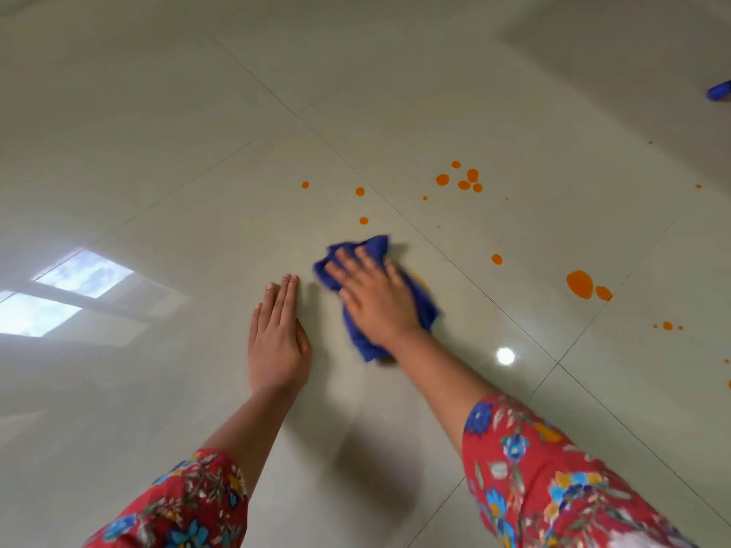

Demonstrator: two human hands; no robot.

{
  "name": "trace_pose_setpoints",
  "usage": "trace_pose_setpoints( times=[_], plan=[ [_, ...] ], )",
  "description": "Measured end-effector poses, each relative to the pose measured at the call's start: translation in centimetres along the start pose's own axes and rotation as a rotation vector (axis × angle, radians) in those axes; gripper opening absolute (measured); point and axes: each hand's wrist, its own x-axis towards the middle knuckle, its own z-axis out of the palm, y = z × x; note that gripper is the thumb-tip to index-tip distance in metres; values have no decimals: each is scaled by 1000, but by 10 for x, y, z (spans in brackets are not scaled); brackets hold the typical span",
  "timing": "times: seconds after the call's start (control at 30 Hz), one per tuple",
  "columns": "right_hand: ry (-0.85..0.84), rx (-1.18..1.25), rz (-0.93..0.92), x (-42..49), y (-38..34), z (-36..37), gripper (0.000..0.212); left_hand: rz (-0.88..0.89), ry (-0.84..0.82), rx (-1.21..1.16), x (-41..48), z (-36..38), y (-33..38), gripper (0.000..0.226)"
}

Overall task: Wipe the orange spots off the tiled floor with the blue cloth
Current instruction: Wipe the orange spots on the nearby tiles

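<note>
Mid-wipe, I judge: the right hand (pixel 370 294) presses the cloth (pixel 423 306) flat-fingered, the left hand (pixel 277 334) lies flat on the floor (pixel 158 152); the next sweep should reach the spots (pixel 463 185).

My right hand (pixel 372 294) covers the middle of the blue cloth (pixel 425 310), and the edges of both are blurred. A blue thing (pixel 719 96) at the right edge is cut off; I can't tell what it is. An orange spot (pixel 729 383) is clipped there too.
</note>
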Motion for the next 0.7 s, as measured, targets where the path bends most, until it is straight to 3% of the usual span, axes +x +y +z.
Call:
trace_pose_setpoints(
  times=[0.1, 0.17, 0.23, 0.33, 0.4, 0.5, 0.57, 0.6, 0.63, 0.7],
  plan=[
    [123, -13, 398, -26, 43, -4, 51, -16, -8, 7, -1, 0, 0, 64],
    [203, -8, 509, -76, 26, 8, 53, -5, -15, 30, -1, 0, 1, 64],
    [151, 12, 352, -104, -14, 26, 55, 19, -33, 50, 0, 1, 2, 62],
    [112, 49, 74, -62, -34, 22, 52, 29, -55, 64, 0, 0, 1, 61],
    [36, 16, 78, -26, -15, 8, 52, 22, -54, 57, 0, 0, -1, 60],
    [104, 18, 445, -36, 30, 2, 52, 8, -54, 50, -2, 1, 0, 60],
    [251, 72, 782, -70, 27, 8, 52, 10, -47, 56, 0, 0, 1, 61],
    [295, 83, 864, -87, 11, 13, 54, 11, -43, 58, 1, 0, 2, 61],
    [296, 86, 840, -99, -11, 19, 55, 11, -42, 58, 1, 0, 3, 60],
    [217, 65, 512, -99, -49, 32, 55, 0, -28, 46, 1, -1, 4, 58]
  ],
)
